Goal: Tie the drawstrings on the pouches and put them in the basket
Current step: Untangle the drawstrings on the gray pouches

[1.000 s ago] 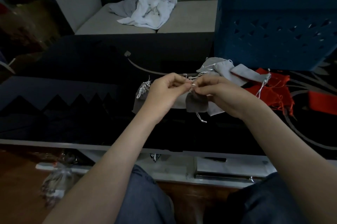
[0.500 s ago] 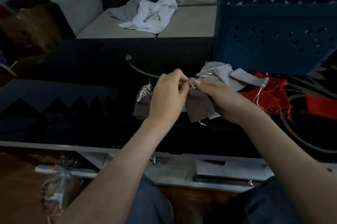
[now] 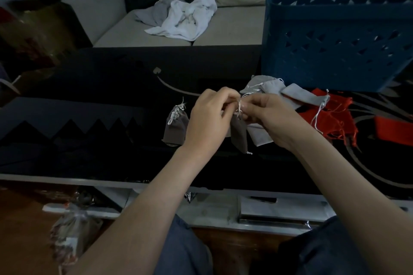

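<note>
A small grey-brown pouch (image 3: 239, 135) hangs between my hands over the black table (image 3: 100, 107). My left hand (image 3: 209, 120) and my right hand (image 3: 266, 113) both pinch its white drawstring (image 3: 239, 107) at the neck, fingertips almost touching. Left of them a second grey-brown pouch (image 3: 175, 128) lies on the table with its white string bunched at the top. Several light grey pouches (image 3: 268, 86) and red pouches (image 3: 330, 118) lie in a heap behind and right of my right hand. The blue basket (image 3: 335, 35) stands at the back right.
A sofa (image 3: 228, 35) with a crumpled white and grey cloth (image 3: 185, 17) runs behind the table. The table's white front edge (image 3: 67, 179) is near my knees. A tied plastic bag (image 3: 69, 230) lies on the wooden floor at lower left.
The pouch has turned to hang narrower and more upright below my fingers. My hands have drawn close together at the string, with small finger movements.
</note>
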The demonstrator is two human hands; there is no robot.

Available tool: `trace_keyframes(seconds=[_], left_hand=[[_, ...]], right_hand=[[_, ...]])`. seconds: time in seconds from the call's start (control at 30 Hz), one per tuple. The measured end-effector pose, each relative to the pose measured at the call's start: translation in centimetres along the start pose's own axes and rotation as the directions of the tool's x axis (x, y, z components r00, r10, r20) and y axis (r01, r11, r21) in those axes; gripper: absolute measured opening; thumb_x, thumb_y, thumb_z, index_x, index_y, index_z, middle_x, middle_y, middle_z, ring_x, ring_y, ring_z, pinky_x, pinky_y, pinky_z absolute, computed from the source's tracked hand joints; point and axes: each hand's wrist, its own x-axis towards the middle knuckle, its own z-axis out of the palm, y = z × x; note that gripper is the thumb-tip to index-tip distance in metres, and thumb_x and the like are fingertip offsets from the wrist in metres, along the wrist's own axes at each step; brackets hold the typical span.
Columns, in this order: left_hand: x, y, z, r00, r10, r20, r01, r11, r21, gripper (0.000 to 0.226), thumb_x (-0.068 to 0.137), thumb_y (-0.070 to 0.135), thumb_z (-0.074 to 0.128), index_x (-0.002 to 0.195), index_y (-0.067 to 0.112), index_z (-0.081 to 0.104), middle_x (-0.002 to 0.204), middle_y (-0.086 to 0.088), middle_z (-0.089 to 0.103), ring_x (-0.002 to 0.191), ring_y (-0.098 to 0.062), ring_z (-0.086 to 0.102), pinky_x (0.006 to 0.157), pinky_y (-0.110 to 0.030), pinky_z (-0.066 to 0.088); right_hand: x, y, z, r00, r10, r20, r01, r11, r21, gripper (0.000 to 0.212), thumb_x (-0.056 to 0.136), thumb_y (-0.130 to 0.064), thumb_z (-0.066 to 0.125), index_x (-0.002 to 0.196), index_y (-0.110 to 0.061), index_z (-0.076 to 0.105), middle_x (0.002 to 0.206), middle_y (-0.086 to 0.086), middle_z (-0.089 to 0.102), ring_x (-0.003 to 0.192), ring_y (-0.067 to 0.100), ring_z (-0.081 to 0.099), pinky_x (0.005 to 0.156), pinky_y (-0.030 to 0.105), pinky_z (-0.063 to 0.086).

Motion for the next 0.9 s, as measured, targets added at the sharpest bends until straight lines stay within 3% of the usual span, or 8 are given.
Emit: trace_keyframes(seconds=[0.07, 0.23, 0.33, 0.5, 0.57, 0.63, 0.73, 0.9], left_hand=[[0.0, 0.1, 0.0, 0.999, -0.008, -0.036, 0.007, 1.000, -0.026, 0.019, 0.084, 0.008, 0.066, 0.102, 0.013, 0.069, 0.085, 0.024, 0.045, 0.089, -0.018, 0.063, 0.078, -0.031, 0.054], [-0.1, 0.0, 0.4, 0.996, -0.054, -0.077, 0.056, 0.998, 0.032, 0.014, 0.083, 0.010, 0.068, 0.092, 0.019, 0.071, 0.083, 0.006, 0.052, 0.086, -0.012, 0.051, 0.081, -0.036, 0.046], [0.0, -0.1, 0.4, 0.996, -0.036, -0.086, 0.041, 0.997, 0.060, 0.010, 0.082, 0.012, 0.069, 0.087, 0.020, 0.071, 0.074, 0.020, 0.046, 0.082, -0.005, 0.046, 0.083, -0.031, 0.035], [0.0, -0.6, 0.4, 0.996, -0.085, 0.031, 0.082, 0.993, 0.081, 0.007, 0.085, 0.015, 0.068, 0.087, 0.022, 0.069, 0.074, 0.020, 0.053, 0.086, -0.008, 0.052, 0.085, -0.022, 0.030], [0.2, -1.0, 0.4, 0.967, -0.229, 0.113, 0.238, 0.969, -0.067, 0.008, 0.085, 0.011, 0.068, 0.085, 0.019, 0.068, 0.079, 0.018, 0.061, 0.088, -0.007, 0.061, 0.085, -0.023, 0.040], [0.3, -1.2, 0.2, 0.898, -0.389, 0.206, 0.434, 0.859, -0.270, 0.007, 0.085, 0.009, 0.068, 0.083, 0.016, 0.068, 0.081, 0.012, 0.069, 0.084, -0.002, 0.066, 0.081, -0.021, 0.048], [0.3, -1.7, 0.3, 0.870, -0.427, 0.246, 0.490, 0.804, -0.337, 0.010, 0.085, 0.008, 0.068, 0.081, 0.017, 0.066, 0.082, 0.008, 0.071, 0.081, -0.002, 0.066, 0.079, -0.020, 0.049], [0.2, -2.0, 0.4, 0.875, -0.405, 0.266, 0.478, 0.810, -0.340, 0.015, 0.086, 0.009, 0.068, 0.079, 0.023, 0.065, 0.082, 0.007, 0.070, 0.083, -0.006, 0.066, 0.081, -0.027, 0.052]], right_hand=[[0.0, 0.0, 0.0, 1.000, -0.020, -0.020, 0.020, 0.999, -0.030, 0.019, 0.094, -0.004, 0.051, 0.081, -0.010, 0.064, 0.074, 0.006, 0.061, 0.065, 0.006, 0.058, 0.068, 0.020, 0.050], [-0.2, -0.4, 0.0, 0.995, -0.057, -0.077, 0.045, 0.987, -0.151, 0.018, 0.094, -0.007, 0.054, 0.081, -0.012, 0.065, 0.071, 0.001, 0.060, 0.060, 0.000, 0.054, 0.062, 0.012, 0.045], [-0.2, -0.3, 0.1, 0.992, -0.078, -0.099, 0.055, 0.974, -0.218, 0.016, 0.094, -0.010, 0.054, 0.083, -0.013, 0.065, 0.073, 0.002, 0.062, 0.057, -0.004, 0.053, 0.059, 0.008, 0.044], [0.0, 0.2, -0.1, 0.987, -0.107, -0.120, 0.053, 0.923, -0.382, 0.022, 0.096, -0.015, 0.053, 0.074, -0.020, 0.058, 0.075, -0.002, 0.062, 0.069, 0.004, 0.056, 0.066, 0.013, 0.043], [0.1, 0.5, -0.2, 0.981, -0.100, -0.167, 0.024, 0.914, -0.406, 0.023, 0.098, -0.015, 0.048, 0.077, -0.016, 0.058, 0.080, 0.002, 0.065, 0.076, 0.012, 0.059, 0.068, 0.015, 0.044], [0.2, 0.7, 0.0, 0.976, -0.065, -0.207, -0.012, 0.937, -0.349, 0.024, 0.099, -0.015, 0.043, 0.081, -0.013, 0.058, 0.091, 0.010, 0.069, 0.087, 0.022, 0.063, 0.079, 0.027, 0.050], [0.3, 0.9, 0.4, 0.974, -0.035, -0.222, -0.019, 0.972, -0.235, 0.023, 0.100, -0.016, 0.041, 0.080, -0.016, 0.053, 0.091, 0.009, 0.070, 0.087, 0.020, 0.066, 0.085, 0.037, 0.051], [0.4, 0.4, 0.0, 0.963, -0.028, -0.269, 0.025, 1.000, -0.013, 0.011, 0.098, -0.011, 0.047, 0.087, -0.012, 0.051, 0.078, 0.006, 0.066, 0.073, 0.008, 0.063, 0.073, 0.019, 0.051]])
